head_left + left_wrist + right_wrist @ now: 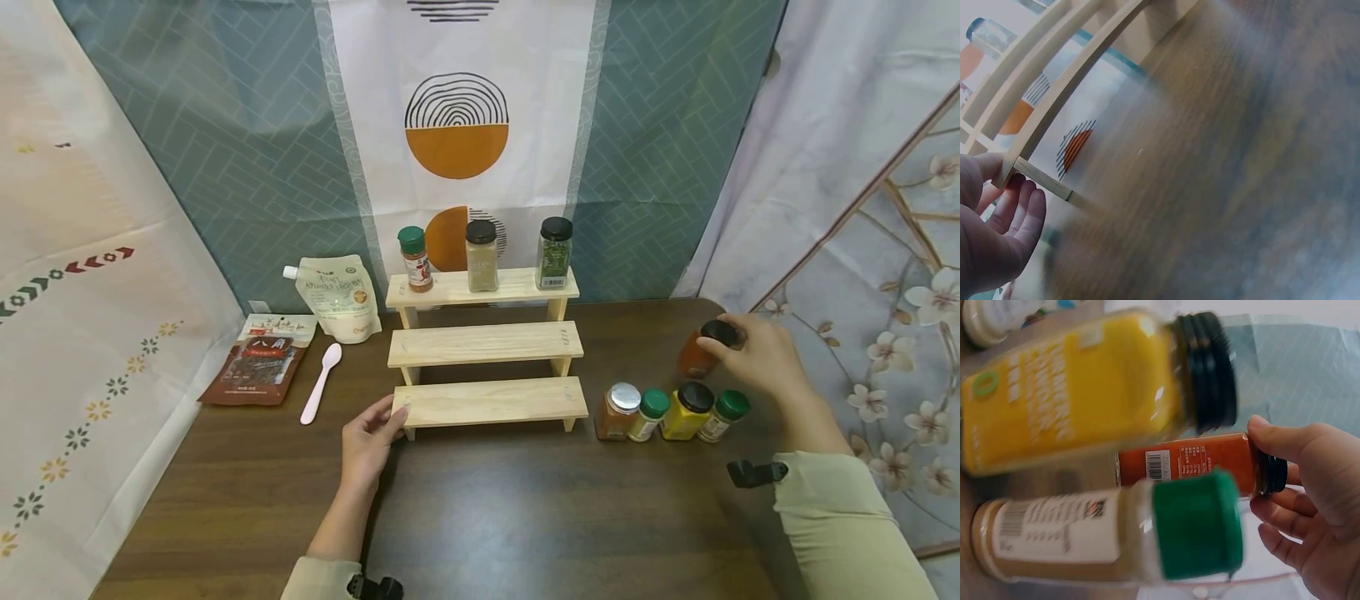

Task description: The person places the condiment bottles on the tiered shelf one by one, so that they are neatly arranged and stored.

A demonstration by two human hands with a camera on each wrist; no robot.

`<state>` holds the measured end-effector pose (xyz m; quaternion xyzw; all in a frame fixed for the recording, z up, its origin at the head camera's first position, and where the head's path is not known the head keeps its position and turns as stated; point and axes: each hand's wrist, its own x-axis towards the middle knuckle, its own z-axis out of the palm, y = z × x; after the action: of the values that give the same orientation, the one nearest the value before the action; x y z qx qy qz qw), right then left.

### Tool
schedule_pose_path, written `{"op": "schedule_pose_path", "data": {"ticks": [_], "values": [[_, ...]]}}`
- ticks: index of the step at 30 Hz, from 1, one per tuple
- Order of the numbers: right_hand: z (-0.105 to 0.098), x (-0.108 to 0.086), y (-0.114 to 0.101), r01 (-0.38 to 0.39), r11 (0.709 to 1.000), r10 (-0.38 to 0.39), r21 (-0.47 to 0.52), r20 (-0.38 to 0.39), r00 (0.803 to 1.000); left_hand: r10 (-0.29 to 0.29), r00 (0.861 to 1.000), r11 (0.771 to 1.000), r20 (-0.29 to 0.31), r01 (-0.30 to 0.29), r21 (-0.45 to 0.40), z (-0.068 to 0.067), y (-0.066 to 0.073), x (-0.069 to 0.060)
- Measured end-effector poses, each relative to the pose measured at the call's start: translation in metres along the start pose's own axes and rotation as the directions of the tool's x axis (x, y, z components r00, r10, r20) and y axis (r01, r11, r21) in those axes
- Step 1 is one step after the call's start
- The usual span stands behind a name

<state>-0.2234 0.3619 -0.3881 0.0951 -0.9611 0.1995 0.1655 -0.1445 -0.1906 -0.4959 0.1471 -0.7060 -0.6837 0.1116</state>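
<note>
**Red jar pinched at the cap, neighbours close: lift vertical first**

Red jar [697,357] is at the right of the counter [525,517], just behind the front row, leaning. Can't tell if its base touches down.

Right grip [757,350]: closed to jar width, thumb opposing fingers around the black cap [722,333] and shoulder. High hold, so the body could swing; I'd square the jar up before any sideways move.

Tight spots: yellow jar [682,421] and the right-hand green-capped bottle [720,418] stand in front. Best raise the base past their caps, or go around behind. Dragging forward risks toppling them.

Left grip [371,437]: pinching the left end of the bottom step on the wooden rack [487,402], thumb on top, fingers below. Good brace; light pressure should do, since a tug could shake the top-tier jars.

Pose: right forearm angles in from lower right, fingers pointing left. Left forearm rises from the bottom edge.
</note>
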Motion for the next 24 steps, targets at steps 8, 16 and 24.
{"op": "schedule_pose_path", "data": {"ticks": [8, 16, 24], "values": [[-0.012, 0.011, -0.029, 0.03, 0.999, -0.029, 0.028, -0.031, 0.999, -0.004, 1.0, 1.0, 0.003, 0.004, 0.009, 0.0, 0.001, 0.0], [-0.022, 0.021, -0.066, 0.045, 0.996, -0.042, 0.079, -0.039, 0.998, -0.014, 1.0, 1.0, 0.009, 0.014, 0.001, -0.001, -0.001, 0.0], [-0.022, 0.033, -0.096, 0.099, 0.987, -0.088, 0.129, -0.086, 0.992, -0.008, 1.0, 1.0, 0.016, 0.008, 0.004, -0.001, 0.001, -0.001]]}}
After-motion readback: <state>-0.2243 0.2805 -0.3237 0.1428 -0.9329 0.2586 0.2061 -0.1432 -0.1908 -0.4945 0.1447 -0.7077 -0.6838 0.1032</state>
